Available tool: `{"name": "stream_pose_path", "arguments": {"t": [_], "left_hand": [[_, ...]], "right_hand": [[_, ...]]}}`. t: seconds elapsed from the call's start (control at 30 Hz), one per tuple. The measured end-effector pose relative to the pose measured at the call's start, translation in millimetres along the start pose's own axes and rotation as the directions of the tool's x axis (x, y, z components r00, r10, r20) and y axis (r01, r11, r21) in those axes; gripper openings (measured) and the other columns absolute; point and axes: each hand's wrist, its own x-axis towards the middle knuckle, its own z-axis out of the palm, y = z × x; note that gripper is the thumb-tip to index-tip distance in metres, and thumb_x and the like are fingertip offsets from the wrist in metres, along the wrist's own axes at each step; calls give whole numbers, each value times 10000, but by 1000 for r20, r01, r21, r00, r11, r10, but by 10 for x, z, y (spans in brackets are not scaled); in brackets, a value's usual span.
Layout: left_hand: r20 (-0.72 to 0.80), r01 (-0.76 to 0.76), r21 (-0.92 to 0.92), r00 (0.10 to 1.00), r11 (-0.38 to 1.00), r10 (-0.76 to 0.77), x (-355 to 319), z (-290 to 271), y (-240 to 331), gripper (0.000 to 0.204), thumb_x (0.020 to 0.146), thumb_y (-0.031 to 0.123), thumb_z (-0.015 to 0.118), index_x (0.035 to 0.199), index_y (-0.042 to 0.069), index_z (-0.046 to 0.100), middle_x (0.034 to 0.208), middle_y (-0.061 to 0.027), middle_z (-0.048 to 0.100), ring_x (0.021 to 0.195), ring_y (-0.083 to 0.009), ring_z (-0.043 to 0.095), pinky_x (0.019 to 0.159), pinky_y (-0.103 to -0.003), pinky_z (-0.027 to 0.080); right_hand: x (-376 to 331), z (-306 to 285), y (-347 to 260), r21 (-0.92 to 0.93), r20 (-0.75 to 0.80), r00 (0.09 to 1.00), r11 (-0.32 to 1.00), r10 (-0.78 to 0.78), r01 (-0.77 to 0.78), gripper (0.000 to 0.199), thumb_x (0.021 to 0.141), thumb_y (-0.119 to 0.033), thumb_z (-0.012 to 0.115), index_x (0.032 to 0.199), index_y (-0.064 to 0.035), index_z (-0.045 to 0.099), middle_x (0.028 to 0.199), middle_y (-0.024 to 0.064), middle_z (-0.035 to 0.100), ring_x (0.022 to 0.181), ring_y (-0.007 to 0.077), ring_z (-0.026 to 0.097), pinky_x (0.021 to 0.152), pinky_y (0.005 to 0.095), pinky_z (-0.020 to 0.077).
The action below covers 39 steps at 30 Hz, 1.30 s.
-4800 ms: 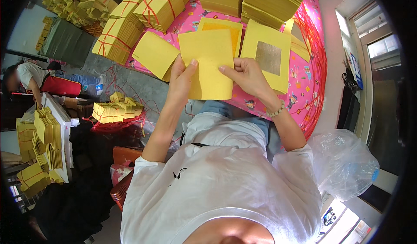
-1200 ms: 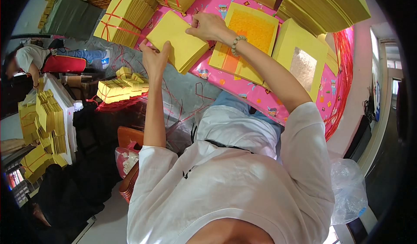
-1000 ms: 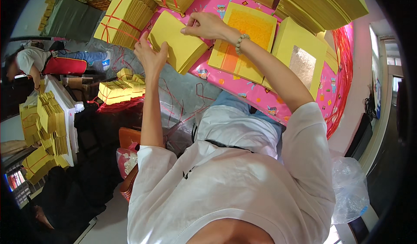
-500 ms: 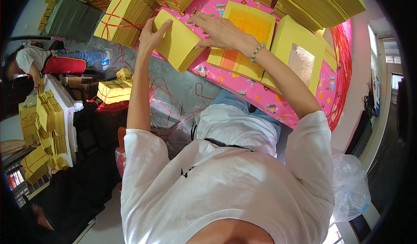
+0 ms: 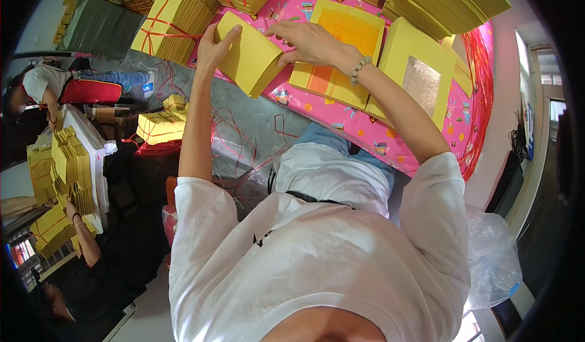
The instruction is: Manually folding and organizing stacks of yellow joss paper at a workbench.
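My left hand (image 5: 214, 47) grips the left edge of a thick stack of yellow paper sheets (image 5: 251, 59) at the near left corner of a table with a pink patterned cloth (image 5: 390, 136). My right hand (image 5: 309, 40), with a bead bracelet on its wrist, presses on the stack's right top side. Just right of it lies a yellow sheet with an orange square (image 5: 341, 49). Further right lies a pile of yellow sheets with a gold foil square (image 5: 420, 77).
Bundles of yellow paper tied with red string (image 5: 173, 19) stand at the table's far left; tall loose stacks (image 5: 445, 4) at the far right. A tied bundle (image 5: 161, 126) lies on the floor among red strings. Other people (image 5: 42, 86) work at left. A clear plastic bag (image 5: 493, 260) sits at right.
Both hands have closed in on the yellow stack and squared it up; the left hand now clasps its left edge and the right hand lies on its top right.
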Motion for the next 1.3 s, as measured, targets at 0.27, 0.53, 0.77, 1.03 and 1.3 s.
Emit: {"name": "stream_pose_path", "arguments": {"t": [0.27, 0.53, 0.77, 1.03, 1.3], "left_hand": [[-155, -164, -5, 975, 986, 162, -54, -68, -27, 812, 720, 480, 752, 1271, -46, 470, 1180, -214, 574, 1083, -279, 572, 930, -377, 445], [-322, -471, 186, 800, 862, 506, -578, 32, 402, 518, 787, 254, 721, 1205, 3, 544, 1079, -170, 606, 1022, -283, 582, 910, -364, 444], [54, -575, 151, 817, 804, 574, -1441, 511, 806, 297, 744, 131, 713, 1010, 35, 621, 997, -132, 608, 988, -301, 562, 857, -367, 441], [205, -667, 209, 745, 715, 635, -1523, 869, 618, 312, 720, 48, 698, 1021, 49, 617, 1038, -102, 593, 1009, -309, 539, 865, -391, 456], [287, -606, 191, 787, 772, 546, -1397, 824, 610, 224, 741, 14, 672, 961, 46, 646, 965, -93, 630, 927, -283, 592, 792, -355, 487]], "right_hand": [[-382, -312, -50, -54, -37, 999, 998, 14, -16, 442, 741, -282, 738, 1062, -49, 544, 989, 133, 588, 905, 326, 599, 767, 417, 482], [-1107, -340, -289, -298, 179, 940, 927, 290, -229, 411, 676, -312, 776, 862, -19, 556, 840, 152, 599, 795, 346, 604, 674, 440, 479], [-1230, -206, -317, -324, 75, 960, 917, 269, -232, 410, 658, -266, 791, 864, -1, 554, 834, 157, 576, 804, 351, 603, 677, 435, 487], [-1289, -243, -288, -256, 59, 973, 946, 222, -201, 331, 681, -231, 768, 819, -13, 560, 800, 143, 577, 771, 337, 600, 668, 429, 475], [-1284, -338, -245, -204, 107, 966, 956, 236, -211, 295, 711, -256, 738, 786, -12, 588, 783, 156, 605, 780, 336, 614, 668, 421, 478]]}}
